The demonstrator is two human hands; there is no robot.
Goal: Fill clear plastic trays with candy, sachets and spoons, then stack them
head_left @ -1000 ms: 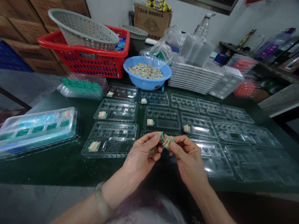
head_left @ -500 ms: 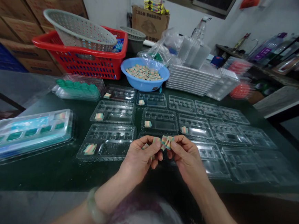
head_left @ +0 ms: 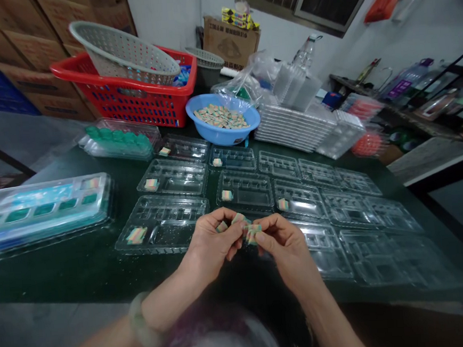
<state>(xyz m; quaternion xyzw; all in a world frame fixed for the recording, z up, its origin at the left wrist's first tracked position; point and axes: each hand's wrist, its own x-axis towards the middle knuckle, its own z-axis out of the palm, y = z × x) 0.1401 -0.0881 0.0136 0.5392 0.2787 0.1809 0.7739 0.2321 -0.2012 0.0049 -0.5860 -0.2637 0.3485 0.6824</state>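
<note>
My left hand is closed around several small striped pieces, with pastel bands of pink, yellow and green; they look like striped candy squares. Between the fingertips of my right hand are more striped pieces, pinched close to the left fingertips. Both hands hover over the table's near edge, in front of clear plastic trays. A tray left of my hands has a small stack of striped pieces in its corner compartment. Another stack sits in the tray just beyond my hands.
A blue basin full of striped pieces stands at the back, beside a red basket holding a grey colander. Stacked clear trays are right of the basin. Filled, lidded trays lie at left. More trays cover the right side.
My right fingertips have shifted slightly left and down, bringing their striped pieces closer to my left hand. The camera view has tilted a little; the trays look unchanged.
</note>
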